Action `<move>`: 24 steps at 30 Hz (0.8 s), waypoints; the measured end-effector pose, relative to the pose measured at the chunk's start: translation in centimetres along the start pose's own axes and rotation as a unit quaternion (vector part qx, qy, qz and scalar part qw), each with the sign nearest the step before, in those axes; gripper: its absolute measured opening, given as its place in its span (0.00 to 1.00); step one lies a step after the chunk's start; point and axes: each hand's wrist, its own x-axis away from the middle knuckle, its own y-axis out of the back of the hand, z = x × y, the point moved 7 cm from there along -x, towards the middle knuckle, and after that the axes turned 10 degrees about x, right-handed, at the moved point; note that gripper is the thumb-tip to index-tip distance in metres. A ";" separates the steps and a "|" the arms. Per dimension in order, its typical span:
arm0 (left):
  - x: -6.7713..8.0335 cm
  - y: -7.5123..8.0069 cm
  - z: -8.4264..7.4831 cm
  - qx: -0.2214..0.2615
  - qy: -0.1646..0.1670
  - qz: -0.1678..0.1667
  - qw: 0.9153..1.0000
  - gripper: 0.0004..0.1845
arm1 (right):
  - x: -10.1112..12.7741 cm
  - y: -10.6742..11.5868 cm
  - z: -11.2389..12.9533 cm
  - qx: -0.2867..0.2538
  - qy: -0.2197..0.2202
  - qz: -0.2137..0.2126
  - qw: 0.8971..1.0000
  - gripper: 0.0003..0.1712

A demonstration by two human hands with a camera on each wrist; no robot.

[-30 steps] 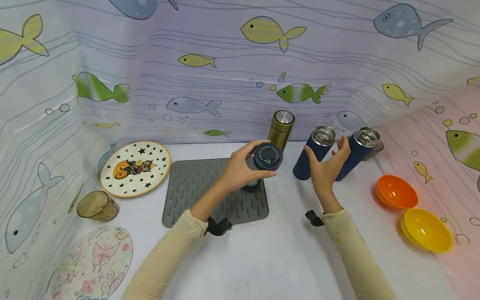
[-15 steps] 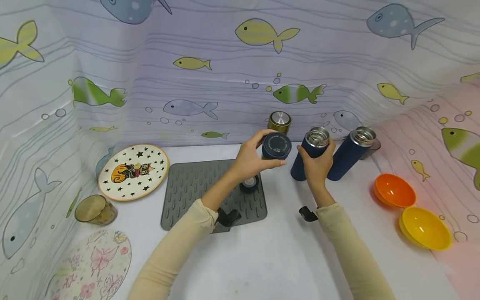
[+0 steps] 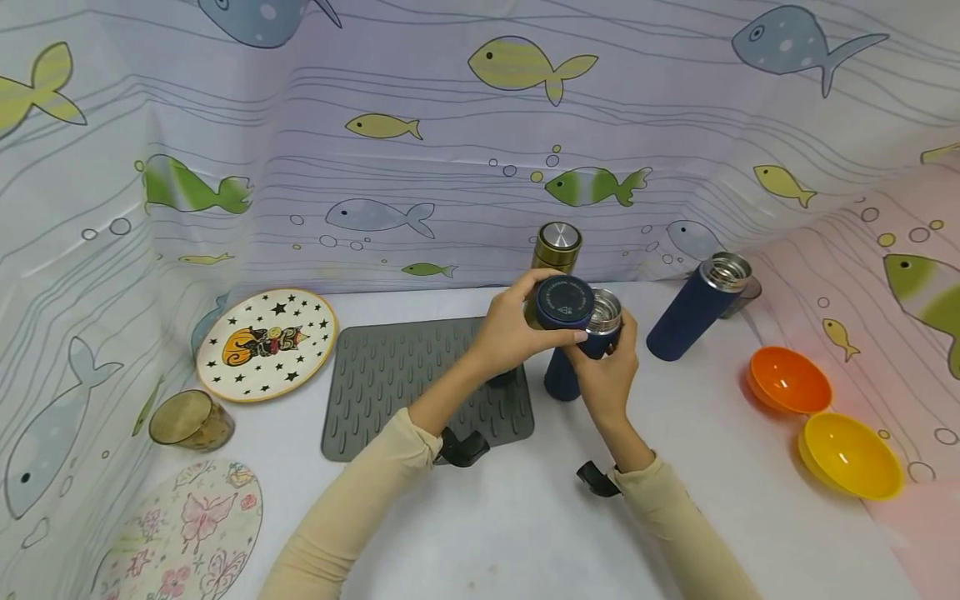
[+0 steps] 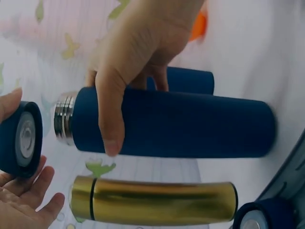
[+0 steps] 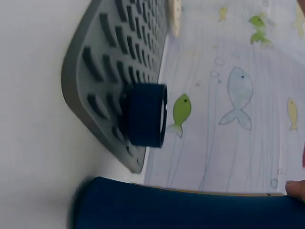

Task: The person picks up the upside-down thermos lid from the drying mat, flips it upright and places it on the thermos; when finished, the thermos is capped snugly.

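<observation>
My left hand [image 3: 512,331] grips a dark blue bottle cap [image 3: 564,302] by its sides, top face up. In the left wrist view the cap's [image 4: 24,138] inner face points at the uncapped steel neck of a blue insulated bottle [image 4: 176,125], a small gap apart. My right hand [image 3: 609,375] grips that bottle just below its neck, thumb across the front. Another blue cap [image 5: 147,115] rests on the grey drying mat [image 3: 405,375]. A second uncapped blue bottle [image 3: 686,321] stands to the right, and a gold bottle [image 3: 557,250] with its lid on stands behind the hands.
On the left are a cat-patterned plate [image 3: 258,312], an amber glass [image 3: 197,421] and a butterfly-patterned round mat [image 3: 198,517]. Orange [image 3: 787,381] and yellow [image 3: 847,458] bowls sit at the right. A glass [image 3: 742,297] stands behind the second blue bottle. A fish-print curtain backs the table.
My right hand took hold of the nearer blue bottle and brought it left and towards me, next to the cap. My left hand moved right with the cap.
</observation>
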 end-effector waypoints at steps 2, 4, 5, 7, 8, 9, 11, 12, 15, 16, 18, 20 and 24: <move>0.0 -0.4 0.0 0.010 0.003 0.005 1.000 0.39 | 0.5 0.2 1.1 -0.002 0.006 0.002 1.000 0.40; -0.1 -0.8 0.0 0.015 0.009 0.009 1.000 0.39 | 0.8 0.3 1.3 -0.006 0.008 0.001 1.000 0.40; -0.2 -0.9 0.1 0.013 0.012 0.010 1.000 0.40 | 0.9 0.3 1.3 -0.008 0.009 0.002 1.000 0.40; -0.3 -1.3 0.2 0.006 0.017 0.009 1.000 0.40 | 1.1 0.2 1.2 -0.010 0.010 0.004 1.000 0.40; -0.4 -1.5 0.3 0.003 0.019 0.008 1.000 0.41 | 1.2 0.1 1.1 -0.012 0.008 0.006 1.000 0.41; -0.5 -1.7 0.4 -0.002 0.021 0.008 1.000 0.41 | 1.2 0.1 1.0 -0.013 0.007 0.008 1.000 0.41; -0.8 -2.1 0.7 -0.008 0.022 0.007 1.000 0.41 | 1.3 -0.1 0.5 -0.009 0.003 0.013 1.000 0.42; -0.9 -2.2 0.9 -0.011 0.022 0.006 1.000 0.41 | 1.4 -0.3 -0.1 -0.009 0.001 0.014 1.000 0.43; -1.1 -2.6 1.4 -0.018 0.021 0.003 1.000 0.40 | 1.6 -0.7 -1.8 -0.009 0.000 0.015 1.000 0.44; -1.2 -2.7 1.5 -0.018 0.020 0.002 1.000 0.40 | 1.7 -0.9 -2.3 -0.009 0.001 0.014 1.000 0.44; -1.3 -2.8 1.8 -0.018 0.020 0.001 1.000 0.40 | 1.7 -1.1 -3.3 -0.008 0.005 0.010 1.000 0.45; -1.5 -3.0 2.0 -0.019 0.020 0.002 1.000 0.40 | 1.7 -1.0 -3.2 0.000 0.007 0.005 1.000 0.45; -1.9 -3.3 2.1 -0.035 0.011 0.007 0.999 0.41 | 1.5 -0.8 -2.8 0.019 0.008 -0.002 1.000 0.44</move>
